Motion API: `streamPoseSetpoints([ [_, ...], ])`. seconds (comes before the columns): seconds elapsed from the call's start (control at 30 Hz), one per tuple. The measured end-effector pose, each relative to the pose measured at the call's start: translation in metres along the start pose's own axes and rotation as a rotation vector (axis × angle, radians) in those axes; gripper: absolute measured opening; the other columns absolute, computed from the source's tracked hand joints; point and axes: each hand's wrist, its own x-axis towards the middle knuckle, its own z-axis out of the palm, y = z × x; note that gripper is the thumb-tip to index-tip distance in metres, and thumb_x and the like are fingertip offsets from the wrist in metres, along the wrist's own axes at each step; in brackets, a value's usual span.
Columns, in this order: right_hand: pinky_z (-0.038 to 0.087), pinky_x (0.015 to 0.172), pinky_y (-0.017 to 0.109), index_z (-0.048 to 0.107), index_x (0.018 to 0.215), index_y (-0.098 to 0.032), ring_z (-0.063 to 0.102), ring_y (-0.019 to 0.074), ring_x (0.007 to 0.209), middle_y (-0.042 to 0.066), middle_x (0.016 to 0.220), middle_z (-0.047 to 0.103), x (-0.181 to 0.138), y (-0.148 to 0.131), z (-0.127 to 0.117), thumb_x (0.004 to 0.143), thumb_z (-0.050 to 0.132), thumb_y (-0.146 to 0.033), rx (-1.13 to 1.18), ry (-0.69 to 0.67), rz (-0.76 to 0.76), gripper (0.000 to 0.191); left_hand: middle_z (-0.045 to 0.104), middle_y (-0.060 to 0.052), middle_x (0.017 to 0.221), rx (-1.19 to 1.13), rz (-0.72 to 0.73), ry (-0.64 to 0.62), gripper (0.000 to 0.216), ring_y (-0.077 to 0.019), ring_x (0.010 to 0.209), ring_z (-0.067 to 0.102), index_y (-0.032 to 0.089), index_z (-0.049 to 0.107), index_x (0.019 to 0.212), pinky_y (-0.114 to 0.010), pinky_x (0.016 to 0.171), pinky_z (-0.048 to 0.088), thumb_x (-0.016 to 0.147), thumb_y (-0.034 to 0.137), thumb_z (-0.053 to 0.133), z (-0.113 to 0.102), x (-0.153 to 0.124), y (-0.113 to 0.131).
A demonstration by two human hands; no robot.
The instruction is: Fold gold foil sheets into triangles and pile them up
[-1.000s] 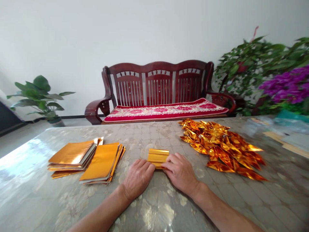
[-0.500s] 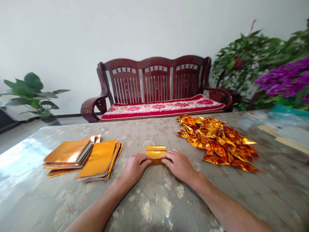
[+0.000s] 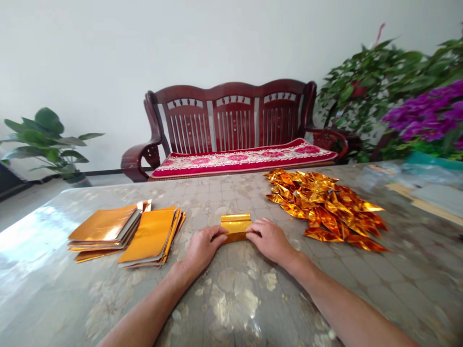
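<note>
A small sheet of gold foil paper [image 3: 236,225] lies in front of me with its far edge folded over and its near edge bent up. My left hand [image 3: 204,245] pinches the near left corner between thumb and fingers. At the near right corner, my right hand [image 3: 270,239] grips the same sheet in a like pinch. To the left are two stacks of flat gold foil paper, a farther-left stack [image 3: 103,224] and a nearer one [image 3: 149,235]. A heap of folded gold foil pieces [image 3: 321,205] with pointed ends spreads out to the right.
The patterned table [image 3: 231,308] has a glossy cover. Clear plastic bags [image 3: 383,172] and a pale flat board [image 3: 427,205] lie at its right end. Behind stand a dark red wooden bench [image 3: 235,120], a potted plant [image 3: 50,140] and purple flowers [image 3: 427,113].
Both hands stay on the foil sheet. The near edge is bent up slightly more, and the right fingers have drawn a little outward toward the corner. The view has shifted slightly.
</note>
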Motion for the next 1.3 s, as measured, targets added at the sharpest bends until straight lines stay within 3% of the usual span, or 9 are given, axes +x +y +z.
streamPoseSetpoints([
  [0.17, 0.043, 0.076, 0.028, 0.075, 0.085, -0.024, 0.062, 0.0181, 0.088, 0.0, 0.088, 0.074, 0.003, -0.001, -0.001, 0.088, 0.062, -0.02, 0.014, -0.034, 0.045, 0.014, 0.078, 0.0, 0.094, 0.032, 0.011, -0.02, 0.019, -0.0196, 0.087, 0.07, 0.024, 0.076, 0.094, -0.026, 0.078, 0.048, 0.089, 0.029, 0.057, -0.002, 0.001, 0.005],
  [0.37, 0.043, 0.081, 0.028, 0.074, 0.102, -0.027, 0.063, 0.0185, 0.096, 0.001, 0.098, 0.075, 0.0, -0.001, -0.001, 0.09, 0.06, -0.021, -0.013, -0.015, 0.054, 0.019, 0.077, 0.001, 0.085, 0.052, -0.041, -0.011, 0.022, -0.0176, 0.079, 0.069, 0.023, 0.075, 0.088, -0.023, 0.069, 0.043, 0.091, 0.031, 0.055, 0.0, 0.003, 0.008],
  [0.7, 0.037, 0.073, 0.027, 0.074, 0.082, -0.024, 0.059, 0.017, 0.085, 0.0, 0.084, 0.073, -0.002, -0.004, -0.002, 0.096, 0.056, -0.026, -0.092, -0.007, 0.047, 0.023, 0.076, -0.001, 0.086, 0.142, -0.069, -0.031, 0.024, -0.0182, 0.079, 0.068, 0.023, 0.074, 0.09, -0.024, 0.067, 0.04, 0.093, 0.031, 0.052, 0.001, 0.004, 0.014],
  [1.3, 0.037, 0.073, 0.028, 0.069, 0.084, -0.023, 0.06, 0.0172, 0.086, 0.0, 0.088, 0.073, -0.002, -0.008, 0.002, 0.094, 0.056, -0.024, -0.145, -0.014, 0.069, 0.017, 0.077, 0.0, 0.091, 0.179, -0.037, -0.016, 0.019, -0.0174, 0.082, 0.069, 0.024, 0.072, 0.094, -0.023, 0.069, 0.043, 0.092, 0.029, 0.054, 0.002, 0.002, 0.013],
])
